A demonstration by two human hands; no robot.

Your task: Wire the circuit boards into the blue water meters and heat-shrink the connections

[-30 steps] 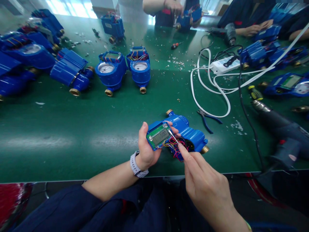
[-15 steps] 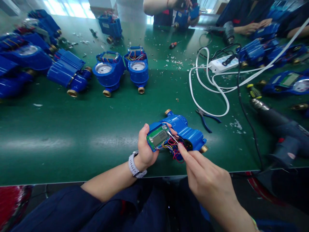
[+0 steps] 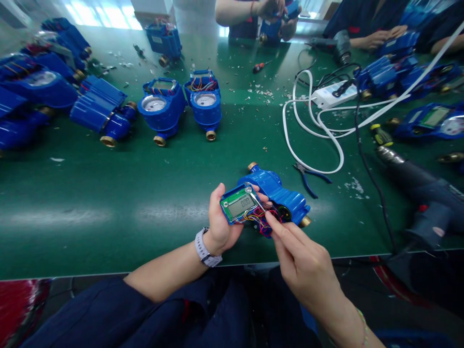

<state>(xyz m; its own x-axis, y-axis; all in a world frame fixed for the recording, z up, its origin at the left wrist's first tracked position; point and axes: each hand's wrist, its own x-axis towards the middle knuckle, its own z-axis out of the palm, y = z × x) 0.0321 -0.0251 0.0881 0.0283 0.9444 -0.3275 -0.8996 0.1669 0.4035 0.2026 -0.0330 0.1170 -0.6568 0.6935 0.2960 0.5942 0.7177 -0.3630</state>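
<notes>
My left hand (image 3: 220, 224) is closed around a display module (image 3: 239, 203), a green circuit board in a blue frame with an LCD reading zeros. Colored wires (image 3: 258, 220) run from it into the open housing of a blue water meter (image 3: 277, 191). That meter lies on its side on the table, brass fittings at both ends, just beyond the module. Pinched in my right hand (image 3: 302, 256) is a thin silver tool (image 3: 258, 203); its tip is at the board's upper right corner. I cannot make out its exact kind.
Pliers (image 3: 310, 180) lie right of the meter, near a white cable and power strip (image 3: 333, 94). A power tool (image 3: 424, 183) is at far right. Several blue meters (image 3: 159, 108) stand at left. Across the table, co-workers' hands (image 3: 273, 14) hold meters.
The tool's tip has shifted up and slightly left toward the board's upper corner. The display module has turned a little, and my right hand has moved slightly left.
</notes>
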